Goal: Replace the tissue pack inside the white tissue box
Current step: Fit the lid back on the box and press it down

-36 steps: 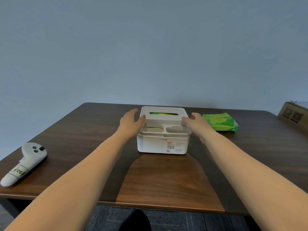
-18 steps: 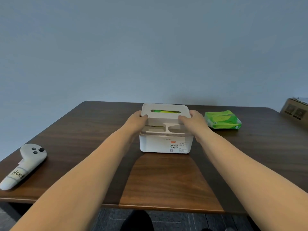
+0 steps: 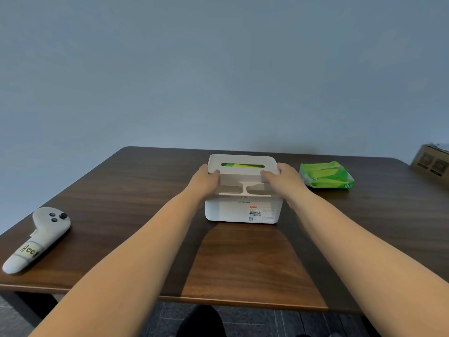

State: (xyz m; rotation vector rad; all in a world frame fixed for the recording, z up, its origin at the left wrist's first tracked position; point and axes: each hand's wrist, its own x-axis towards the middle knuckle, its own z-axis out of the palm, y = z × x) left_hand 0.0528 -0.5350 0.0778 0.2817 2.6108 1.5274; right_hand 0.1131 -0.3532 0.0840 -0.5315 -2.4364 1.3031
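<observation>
A white tissue box [image 3: 233, 211] with a printed label on its front stands in the middle of the dark wooden table [image 3: 121, 203]. Its white lid [image 3: 243, 172] has a slot through which a green tissue pack [image 3: 243, 165] inside shows. My left hand [image 3: 205, 182] grips the lid's left end and my right hand [image 3: 283, 180] grips its right end, fingers curled over the near corners. A second green tissue pack [image 3: 325, 175] lies on the table to the right of the box, close to my right hand.
A white handheld controller [image 3: 36, 239] with a handwritten label lies near the table's left front edge. A cardboard box [image 3: 432, 162] sits at the far right edge. The table's near edge runs below my forearms.
Both hands closed in from the sides of the box onto the lid's ends and now grip it. The lid appears slightly raised. The view shifted a little.
</observation>
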